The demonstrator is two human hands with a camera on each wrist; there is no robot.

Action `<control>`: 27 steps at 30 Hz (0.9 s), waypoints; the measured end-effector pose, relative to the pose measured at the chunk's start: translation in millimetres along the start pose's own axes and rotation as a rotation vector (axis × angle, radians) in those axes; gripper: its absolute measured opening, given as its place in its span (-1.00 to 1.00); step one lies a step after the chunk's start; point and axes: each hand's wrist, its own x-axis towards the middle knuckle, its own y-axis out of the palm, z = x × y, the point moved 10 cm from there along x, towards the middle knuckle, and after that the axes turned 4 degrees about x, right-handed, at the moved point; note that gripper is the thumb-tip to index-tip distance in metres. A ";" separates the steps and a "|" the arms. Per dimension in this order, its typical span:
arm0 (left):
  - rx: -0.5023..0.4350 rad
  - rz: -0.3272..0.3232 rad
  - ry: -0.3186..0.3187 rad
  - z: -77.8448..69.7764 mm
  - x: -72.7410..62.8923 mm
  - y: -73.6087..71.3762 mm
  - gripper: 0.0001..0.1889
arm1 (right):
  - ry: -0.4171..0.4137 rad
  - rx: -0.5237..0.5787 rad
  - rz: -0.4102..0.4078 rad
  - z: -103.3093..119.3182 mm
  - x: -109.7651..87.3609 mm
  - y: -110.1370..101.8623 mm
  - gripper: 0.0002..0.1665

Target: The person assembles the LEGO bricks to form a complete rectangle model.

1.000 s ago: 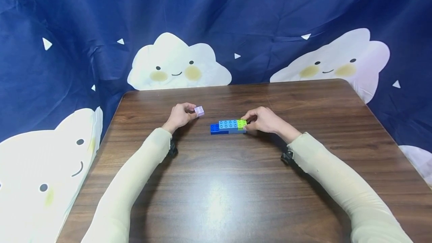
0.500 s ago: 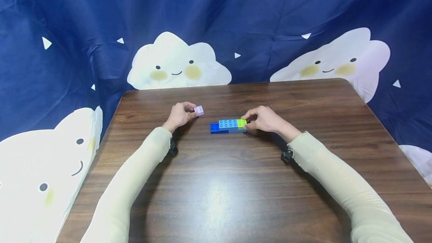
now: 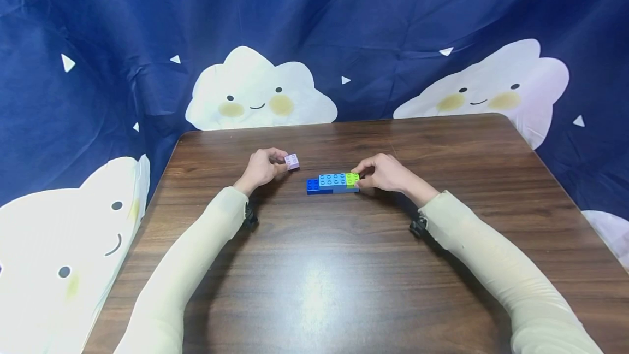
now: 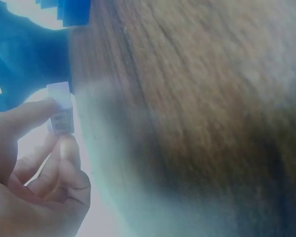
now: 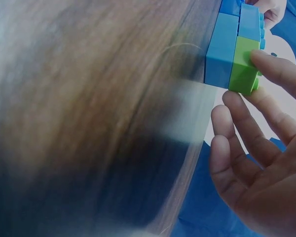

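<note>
My left hand (image 3: 262,168) pinches a small lilac toy building brick (image 3: 292,161) between thumb and fingers, to the left of the joined bricks. In the left wrist view the lilac brick (image 4: 60,108) shows between thumb and fingertips. On the table a two-layer row stands: a dark blue brick (image 3: 313,186) and a light blue brick (image 5: 221,52) below, another light blue brick (image 3: 332,180) and a lime green brick (image 3: 351,179) on top. My right hand (image 3: 385,173) grips the green brick at the row's right end, thumb on its near side.
The brown wooden table (image 3: 314,266) has its far edge behind both hands. Beyond it hangs a dark blue curtain (image 3: 368,26) with white clouds. Both sleeved forearms reach over the table, each with a small black wrist device (image 3: 418,227).
My left hand has shifted the lilac brick very slightly to the right, toward the row. The right hand and the joined bricks have stayed in place.
</note>
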 end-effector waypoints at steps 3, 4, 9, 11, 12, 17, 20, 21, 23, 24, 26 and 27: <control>0.009 0.005 0.017 -4.9 -2.9 -0.3 -0.66 | 0.005 -0.004 0.003 -1.6 0.4 0.7 -0.64; 0.007 0.004 0.022 -6.6 -3.7 -0.4 -0.66 | 0.007 -0.004 0.003 -2.0 0.5 0.9 -0.64; -0.001 0.004 0.053 -15.9 -9.3 -0.5 -0.67 | 0.005 -0.003 0.003 -2.6 0.5 1.4 -0.64; -0.009 0.015 0.060 -19.2 -12.3 0.8 -0.68 | 0.004 -0.002 0.002 -2.0 0.3 1.4 -0.64; -0.013 0.023 0.062 -21.0 -13.9 1.5 -0.68 | 0.003 0.000 0.002 -1.9 0.3 1.4 -0.64; -0.026 0.056 0.082 -26.9 -20.4 6.0 -0.68 | 0.001 -0.005 0.001 -1.5 0.4 1.4 -0.63; -0.028 0.060 0.103 -31.0 -23.5 7.7 -0.68 | 0.002 -0.006 0.000 -1.5 0.6 1.3 -0.63; -0.028 0.061 0.113 -32.8 -24.5 8.3 -0.67 | 0.002 -0.005 0.000 -1.5 0.6 1.2 -0.63; -0.020 0.061 0.135 -36.7 -26.2 9.3 -0.67 | -0.001 -0.005 0.000 -2.0 0.8 1.2 -0.63; -0.016 0.060 0.147 -38.8 -26.9 9.9 -0.66 | -0.002 -0.003 0.000 -2.3 0.9 1.1 -0.63; -0.005 0.063 0.164 -42.4 -28.2 10.9 -0.66 | -0.002 -0.002 -0.002 -2.8 1.0 0.9 -0.63; 0.001 0.066 0.171 -44.1 -29.0 11.4 -0.65 | -0.002 -0.001 -0.003 -2.8 1.0 0.7 -0.63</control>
